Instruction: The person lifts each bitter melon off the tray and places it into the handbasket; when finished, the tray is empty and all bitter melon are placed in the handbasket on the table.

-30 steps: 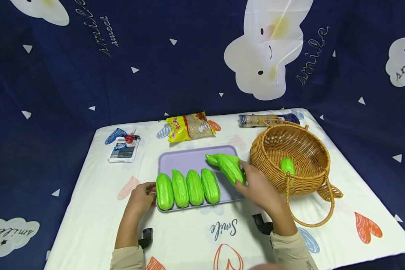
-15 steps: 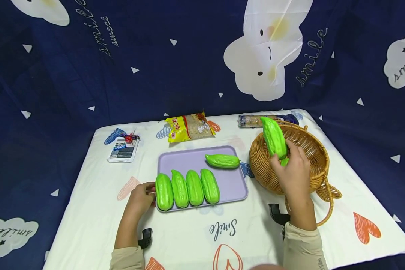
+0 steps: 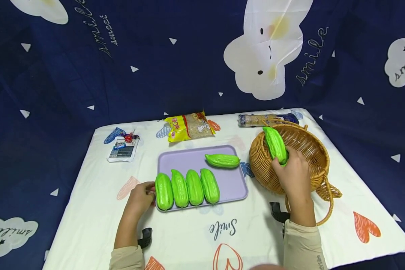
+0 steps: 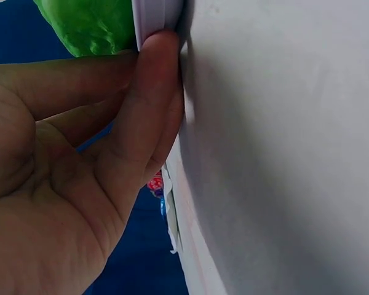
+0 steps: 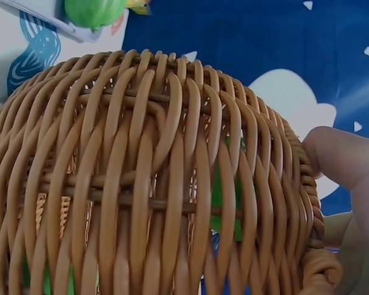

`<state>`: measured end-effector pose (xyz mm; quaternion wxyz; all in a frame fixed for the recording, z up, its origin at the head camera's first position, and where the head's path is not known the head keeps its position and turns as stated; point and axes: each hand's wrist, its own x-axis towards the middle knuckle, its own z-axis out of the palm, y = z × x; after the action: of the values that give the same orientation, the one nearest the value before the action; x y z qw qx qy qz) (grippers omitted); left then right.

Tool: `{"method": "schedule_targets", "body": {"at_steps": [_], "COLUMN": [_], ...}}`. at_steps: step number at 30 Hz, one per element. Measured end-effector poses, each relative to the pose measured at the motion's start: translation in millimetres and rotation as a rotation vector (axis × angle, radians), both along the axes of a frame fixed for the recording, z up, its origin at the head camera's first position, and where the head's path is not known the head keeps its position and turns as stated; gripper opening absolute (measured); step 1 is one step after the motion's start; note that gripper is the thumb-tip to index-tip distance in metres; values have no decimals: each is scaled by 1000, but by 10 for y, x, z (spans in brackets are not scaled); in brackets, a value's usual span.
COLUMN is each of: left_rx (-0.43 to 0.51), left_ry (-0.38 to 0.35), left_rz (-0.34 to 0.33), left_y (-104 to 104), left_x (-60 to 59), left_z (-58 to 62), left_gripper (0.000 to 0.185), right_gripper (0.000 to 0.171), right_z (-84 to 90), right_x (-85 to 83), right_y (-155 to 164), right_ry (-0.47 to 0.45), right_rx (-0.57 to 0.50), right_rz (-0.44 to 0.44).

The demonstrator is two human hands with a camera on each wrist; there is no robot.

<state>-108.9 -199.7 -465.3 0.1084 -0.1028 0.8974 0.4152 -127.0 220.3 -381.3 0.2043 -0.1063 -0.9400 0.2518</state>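
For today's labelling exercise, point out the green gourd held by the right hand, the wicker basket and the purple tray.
green gourd (image 3: 274, 142), head view, middle of its ridged body.
wicker basket (image 3: 260, 165), head view, its outer woven wall on the left.
purple tray (image 3: 182, 159), head view, bare surface at the far left.

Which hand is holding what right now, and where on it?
Right hand grips a green gourd by its lower end, over the basket. Left hand pinches the near-left edge of the purple tray.
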Motion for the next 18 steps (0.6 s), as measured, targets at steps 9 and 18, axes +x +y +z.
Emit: {"method": "schedule_targets", "body": {"at_steps": [9, 18], "left_rx": [6, -13], "left_ry": [-4, 16], "left_rz": [2, -5], "left_y": [3, -3], "left_x": [5, 7], "left_z": [12, -4], "left_gripper": [39, 39], "right_gripper": [56, 47], "right_z": [28, 5], "right_x": [15, 21], "right_y": [14, -158], "right_ry": [-59, 162], "right_rx": [-35, -40], "right_rz": [8, 119]}}
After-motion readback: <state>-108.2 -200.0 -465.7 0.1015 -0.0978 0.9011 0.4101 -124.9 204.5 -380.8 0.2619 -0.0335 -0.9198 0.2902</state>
